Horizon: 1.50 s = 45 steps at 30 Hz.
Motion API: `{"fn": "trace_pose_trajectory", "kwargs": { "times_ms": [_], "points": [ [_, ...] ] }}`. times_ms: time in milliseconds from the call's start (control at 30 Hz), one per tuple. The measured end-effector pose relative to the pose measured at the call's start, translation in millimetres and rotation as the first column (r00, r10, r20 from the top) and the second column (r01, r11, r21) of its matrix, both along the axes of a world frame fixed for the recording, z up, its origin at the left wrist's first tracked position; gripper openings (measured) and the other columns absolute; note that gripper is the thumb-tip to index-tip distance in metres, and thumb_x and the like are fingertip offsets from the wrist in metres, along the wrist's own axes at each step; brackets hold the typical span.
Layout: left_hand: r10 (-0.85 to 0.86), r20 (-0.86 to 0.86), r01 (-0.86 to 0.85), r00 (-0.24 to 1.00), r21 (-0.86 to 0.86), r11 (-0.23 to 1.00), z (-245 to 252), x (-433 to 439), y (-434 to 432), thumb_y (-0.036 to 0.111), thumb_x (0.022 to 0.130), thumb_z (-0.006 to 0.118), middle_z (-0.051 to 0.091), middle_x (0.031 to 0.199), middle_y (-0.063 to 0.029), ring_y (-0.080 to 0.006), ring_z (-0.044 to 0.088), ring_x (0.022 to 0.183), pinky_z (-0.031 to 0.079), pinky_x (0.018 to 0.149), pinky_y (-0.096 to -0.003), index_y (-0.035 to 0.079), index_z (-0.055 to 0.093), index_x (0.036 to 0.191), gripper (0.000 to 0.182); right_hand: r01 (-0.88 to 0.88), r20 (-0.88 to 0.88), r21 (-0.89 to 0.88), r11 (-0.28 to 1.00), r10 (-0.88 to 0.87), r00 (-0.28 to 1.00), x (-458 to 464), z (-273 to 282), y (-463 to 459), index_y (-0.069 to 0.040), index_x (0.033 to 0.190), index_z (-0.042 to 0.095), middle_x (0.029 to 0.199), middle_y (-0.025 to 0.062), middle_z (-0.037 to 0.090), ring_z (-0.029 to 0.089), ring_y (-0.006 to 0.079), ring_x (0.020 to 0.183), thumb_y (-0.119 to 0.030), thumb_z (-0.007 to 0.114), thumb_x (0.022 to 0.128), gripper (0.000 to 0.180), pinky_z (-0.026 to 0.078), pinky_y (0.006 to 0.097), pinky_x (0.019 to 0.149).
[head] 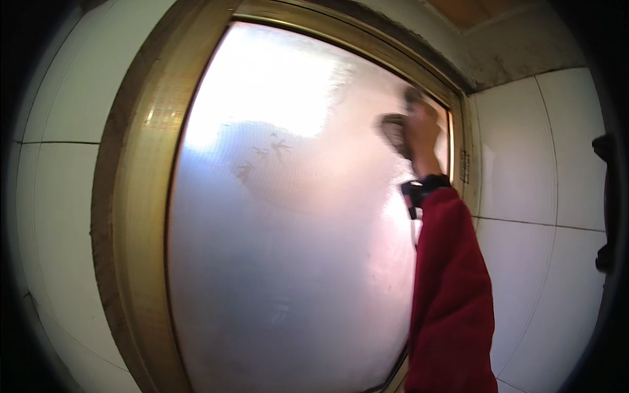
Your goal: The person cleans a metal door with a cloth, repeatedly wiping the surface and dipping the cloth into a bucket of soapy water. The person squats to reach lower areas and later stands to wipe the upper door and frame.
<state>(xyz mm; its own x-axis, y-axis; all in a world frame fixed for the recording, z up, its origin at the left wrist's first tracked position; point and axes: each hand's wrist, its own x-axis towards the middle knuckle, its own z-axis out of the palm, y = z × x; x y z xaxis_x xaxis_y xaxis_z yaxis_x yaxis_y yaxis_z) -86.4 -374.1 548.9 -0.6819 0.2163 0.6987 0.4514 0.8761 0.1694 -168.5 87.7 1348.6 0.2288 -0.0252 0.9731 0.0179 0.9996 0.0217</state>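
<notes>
My right hand (423, 130), blurred by motion, is raised near the upper right corner of a frosted glass pane (295, 221). It grips a dark, crumpled cloth (394, 131) that lies against or very close to the glass; part of it shows above the fingers as well. A black strap with a small device (415, 191) sits around the wrist, above a red sleeve. Faint leaf-shaped marks show on the pane, left of the hand. My left hand is out of view.
A gold-coloured metal frame (152, 196) surrounds the pane, with a hinge (464, 167) at its right side. White wall tiles (516, 152) flank it on both sides. A dark, curved object (609, 201) stands at the far right edge.
</notes>
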Motion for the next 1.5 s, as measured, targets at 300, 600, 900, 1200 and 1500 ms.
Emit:
{"fn": "trace_pose_trajectory", "kwargs": {
  "times_ms": [300,600,900,1200,1500],
  "points": [
    [-0.26,0.143,0.252,0.955,0.073,0.965,18.4,-0.9,-7.5,0.018,0.08,0.06,0.054,0.119,-0.0236,-0.0445,0.047,0.114,0.033,0.104,-0.0589,-0.003,0.055,0.12,0.045,0.084,-0.159,-0.218,0.972,-0.121,0.98,-27.6,26.0,1.3,-0.004,0.092,0.067,0.098,0.0183,0.069,0.069,0.0372,0.089,-0.025,0.06,0.084,0.024,0.057,0.0494,0.073],
    [-0.244,0.092,0.239,0.965,0.066,0.969,30.9,2.9,-9.0,0.017,0.081,0.06,0.054,0.118,-0.0234,-0.044,0.047,0.114,0.032,0.104,-0.0593,-0.003,0.055,0.119,0.044,-0.196,0.025,0.517,0.833,0.214,0.976,-4.5,22.1,-311.7,0.001,0.111,0.062,0.114,0.0204,0.062,0.056,0.0393,0.107,-0.024,0.067,0.074,0.046,0.046,0.0534,0.087],
    [-0.247,0.073,0.242,0.966,0.064,0.968,32.4,5.7,-11.7,0.017,0.081,0.059,0.054,0.116,-0.0232,-0.0435,0.047,0.114,0.031,0.105,-0.0597,-0.002,0.056,0.118,0.042,-0.198,0.124,0.88,0.431,0.194,0.973,16.5,-160.3,-285.7,0.006,0.129,0.05,0.124,0.0261,0.047,0.052,0.0391,0.103,-0.007,0.071,0.072,0.062,0.042,0.0481,0.082],
    [-0.249,0.051,0.246,0.967,0.057,0.967,32.5,13.4,-8.7,0.017,0.081,0.059,0.054,0.115,-0.0231,-0.043,0.047,0.114,0.031,0.106,-0.0601,-0.002,0.056,0.117,0.041,-0.324,0.209,0.856,0.402,0.303,0.93,45.6,-143.3,-336.9,-0.008,0.122,0.06,0.12,0.0189,0.054,0.053,0.0358,0.105,-0.008,0.072,0.072,0.052,0.043,0.0435,0.079],
    [-0.253,0.038,0.251,0.967,0.061,0.966,35.8,16.4,-8.7,0.017,0.081,0.059,0.054,0.114,-0.0229,-0.0425,0.047,0.113,0.03,0.106,-0.0605,-0.002,0.056,0.115,0.04,-0.064,-0.064,0.676,0.735,0.146,0.987,1.5,8.8,-359.6,-0.015,0.115,0.066,0.121,0.0084,0.063,0.059,0.034,0.106,-0.011,0.057,0.084,0.032,0.051,0.0503,0.076]
  ]
}}
